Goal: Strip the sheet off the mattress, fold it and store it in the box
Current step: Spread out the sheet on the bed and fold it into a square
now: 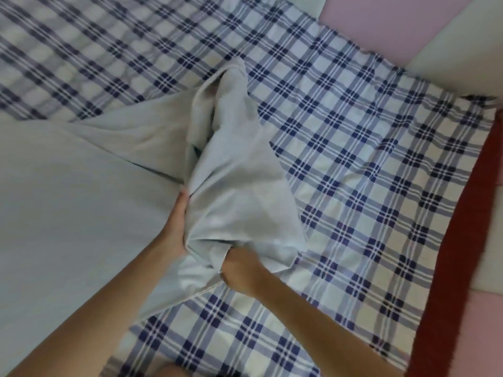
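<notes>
Here, a person bunches the pale sheet (239, 186) over the plaid mattress (367, 172), right hand (241, 270) fisted round a fold, left hand (177, 221) clutching its side. Soft and light, it likely handles best by its corners.

Upper right: pink panel (381, 20) touching pale off-white panel (460, 55); wall or floor not determinable. Right side: dark red strip (460, 235), running diagonally top to bottom. Beyond strip, lower right: second pale panel (490, 254) above second pink panel (484, 336). Lighting soft, diffuse; banded shadows upper left.
</notes>
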{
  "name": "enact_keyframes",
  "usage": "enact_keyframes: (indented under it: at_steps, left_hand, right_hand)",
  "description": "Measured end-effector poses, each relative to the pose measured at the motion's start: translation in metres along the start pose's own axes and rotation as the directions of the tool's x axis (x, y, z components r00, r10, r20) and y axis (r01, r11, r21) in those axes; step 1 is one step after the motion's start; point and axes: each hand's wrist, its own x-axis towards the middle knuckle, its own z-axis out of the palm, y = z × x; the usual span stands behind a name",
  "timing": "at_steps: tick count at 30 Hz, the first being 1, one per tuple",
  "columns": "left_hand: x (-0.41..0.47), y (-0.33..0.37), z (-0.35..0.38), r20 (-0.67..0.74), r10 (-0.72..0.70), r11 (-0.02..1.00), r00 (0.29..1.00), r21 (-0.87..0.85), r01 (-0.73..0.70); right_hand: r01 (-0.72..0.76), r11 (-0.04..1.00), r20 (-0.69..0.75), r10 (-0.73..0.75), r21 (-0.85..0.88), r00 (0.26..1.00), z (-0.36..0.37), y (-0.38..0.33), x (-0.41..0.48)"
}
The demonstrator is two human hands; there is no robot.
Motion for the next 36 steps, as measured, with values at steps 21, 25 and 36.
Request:
enact_keyframes:
  at_steps: [21,25,36]
  left_hand:
    - [0.001,-0.026,0.012,-0.504,0.298,0.954,0.811,0.134,-0.267]
    - [0.004,0.005,0.097,-0.268,0.591,0.796,0.761,0.346,-0.497]
    - [0.072,0.006,0.274,0.575,-0.101,-0.159,0.812,0.796,-0.584]
  right_hand:
    - [-0.142,-0.442,0.424,0.646,0.886,0.635,-0.072,0.102,-0.031]
    - [0.221,-0.243,0.150,0.918,0.944,0.367,-0.156,0.181,-0.051]
    - [-0.026,0.386,-0.387,0.921,0.922,-0.042,-0.140,0.216,-0.086]
